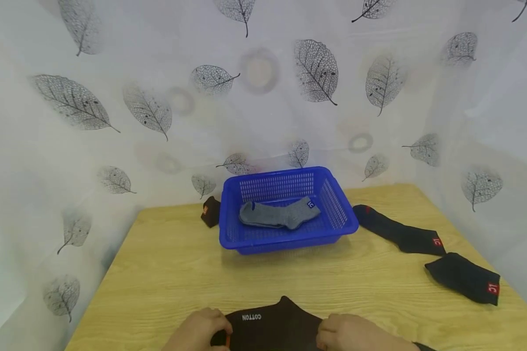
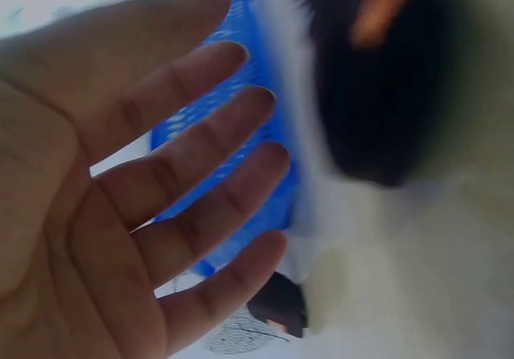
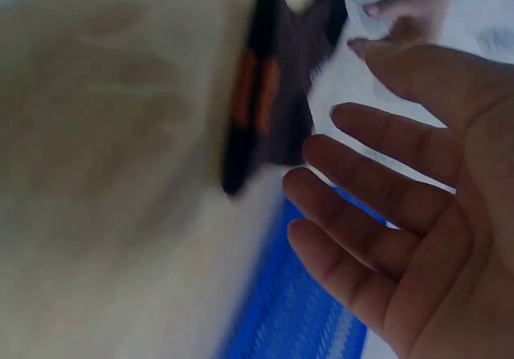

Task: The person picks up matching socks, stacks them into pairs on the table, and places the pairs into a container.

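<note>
A dark brown sock (image 1: 274,324) with the word COTTON on it lies at the table's near edge, between both hands. In the head view my left hand (image 1: 197,331) is at its left end by an orange mark, and my right hand (image 1: 355,334) is at its right end. The left wrist view has the left hand (image 2: 136,174) with fingers extended, apart from the blurred sock (image 2: 369,94). Loosely bent fingers show on the right hand (image 3: 409,206) in the right wrist view, also apart from the blurred dark sock (image 3: 281,86), where two orange marks appear.
A blue plastic basket (image 1: 285,243) stands toward the back, holding grey socks (image 1: 278,214). Partly hidden beside its left side is another dark brown sock (image 1: 211,212). Two black socks, one farther back (image 1: 399,233) and one nearer (image 1: 465,278), lie along the right side of the wooden table (image 1: 158,278).
</note>
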Demonstrator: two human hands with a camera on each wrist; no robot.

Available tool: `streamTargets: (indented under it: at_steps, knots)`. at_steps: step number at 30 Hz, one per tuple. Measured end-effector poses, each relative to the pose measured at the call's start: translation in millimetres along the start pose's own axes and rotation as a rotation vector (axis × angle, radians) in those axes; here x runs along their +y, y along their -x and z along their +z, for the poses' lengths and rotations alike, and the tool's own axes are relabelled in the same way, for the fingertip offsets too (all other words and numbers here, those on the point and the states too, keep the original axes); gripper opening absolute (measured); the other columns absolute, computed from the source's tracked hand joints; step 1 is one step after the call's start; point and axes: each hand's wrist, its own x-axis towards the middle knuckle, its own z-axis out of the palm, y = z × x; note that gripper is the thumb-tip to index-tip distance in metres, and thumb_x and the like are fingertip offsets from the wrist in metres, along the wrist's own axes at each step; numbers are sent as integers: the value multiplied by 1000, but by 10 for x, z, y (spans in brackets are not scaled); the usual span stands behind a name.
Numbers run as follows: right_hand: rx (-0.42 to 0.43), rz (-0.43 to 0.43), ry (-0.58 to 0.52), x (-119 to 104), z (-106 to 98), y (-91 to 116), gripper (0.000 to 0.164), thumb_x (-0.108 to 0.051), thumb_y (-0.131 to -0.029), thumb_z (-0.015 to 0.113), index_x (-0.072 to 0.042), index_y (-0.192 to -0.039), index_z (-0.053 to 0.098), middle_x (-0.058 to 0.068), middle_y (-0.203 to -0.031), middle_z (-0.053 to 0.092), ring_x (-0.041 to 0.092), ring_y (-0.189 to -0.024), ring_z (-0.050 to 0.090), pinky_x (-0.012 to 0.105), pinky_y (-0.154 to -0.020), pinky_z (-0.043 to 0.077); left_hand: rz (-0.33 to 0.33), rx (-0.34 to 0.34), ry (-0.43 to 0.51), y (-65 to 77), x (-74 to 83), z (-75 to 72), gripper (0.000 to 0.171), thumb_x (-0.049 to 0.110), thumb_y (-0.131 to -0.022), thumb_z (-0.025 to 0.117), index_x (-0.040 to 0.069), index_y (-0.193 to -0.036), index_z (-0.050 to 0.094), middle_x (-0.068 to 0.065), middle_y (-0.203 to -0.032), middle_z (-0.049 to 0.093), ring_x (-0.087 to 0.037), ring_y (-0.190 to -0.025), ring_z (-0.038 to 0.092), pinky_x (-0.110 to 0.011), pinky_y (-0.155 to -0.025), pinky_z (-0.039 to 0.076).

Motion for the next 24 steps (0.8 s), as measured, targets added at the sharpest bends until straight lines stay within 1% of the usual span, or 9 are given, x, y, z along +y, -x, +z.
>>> streamTargets:
  at_steps: [3,6,8,10,15,17,19,21,24]
  knots:
    - [-19,-18,60,-35,128,-33,10,-24,-87,76,-20,-93,70,-12,-90,62,-9,-79,50,2,-67,38,-33,-41,13,23,-7,96,35,41,-79,86,11,-94,77,7,-93,70,-4,-86,62,-27,-77,55]
    - [-39,38,120,-41,178,-67,15,-32,-87,76,-20,-86,66,-13,-84,56,-9,-72,40,4,-60,31,-85,-73,2,-9,16,133,25,29,-78,88,12,-92,77,9,-91,67,-4,-84,62,-26,-77,55]
    - [-53,78,153,-45,187,-85,23,-40,-88,75,-20,-83,64,-14,-81,52,-8,-68,35,6,-57,27,-99,-77,-10,-28,41,142,20,21,-78,89,13,-90,76,10,-90,65,-3,-83,61,-26,-77,55]
    - [-79,117,187,-50,187,-101,27,-42,-86,77,-20,-80,61,-14,-79,49,-7,-66,31,8,-55,24,-108,-82,-17,-40,56,140,20,15,-76,89,14,-90,75,11,-90,64,-4,-84,61,-27,-77,55]
    - [-142,186,273,-9,154,-120,23,-21,-73,84,-19,-78,62,-12,-74,49,-2,-62,35,13,-53,29,-80,-6,-53,-42,78,225,29,-2,-67,78,18,-86,67,14,-88,54,-1,-80,49,-23,-71,50]
    - [-137,198,292,18,138,-112,24,-13,-70,84,-19,-79,62,-11,-73,49,-1,-63,37,15,-53,32,-81,37,-71,-53,103,268,29,-2,-65,73,19,-83,64,14,-87,51,-2,-77,43,-22,-68,46]
    - [-145,222,300,43,127,-103,25,-7,-69,82,-18,-80,63,-10,-74,51,0,-63,40,17,-54,36,-88,64,-82,-74,125,287,27,-2,-66,70,20,-81,63,14,-87,52,-3,-76,43,-23,-68,46]
    - [-168,266,267,60,112,-93,24,-4,-71,80,-17,-82,64,-10,-76,53,1,-64,43,18,-55,39,-82,72,-89,-93,138,289,26,-1,-67,70,21,-80,63,13,-87,54,-3,-76,45,-24,-69,47]
    - [-212,328,220,77,86,-77,24,0,-71,78,-15,-85,66,-8,-79,58,3,-66,49,21,-57,44,-47,68,-84,-116,144,286,28,-1,-65,72,22,-80,65,13,-89,57,-3,-78,48,-25,-71,48]
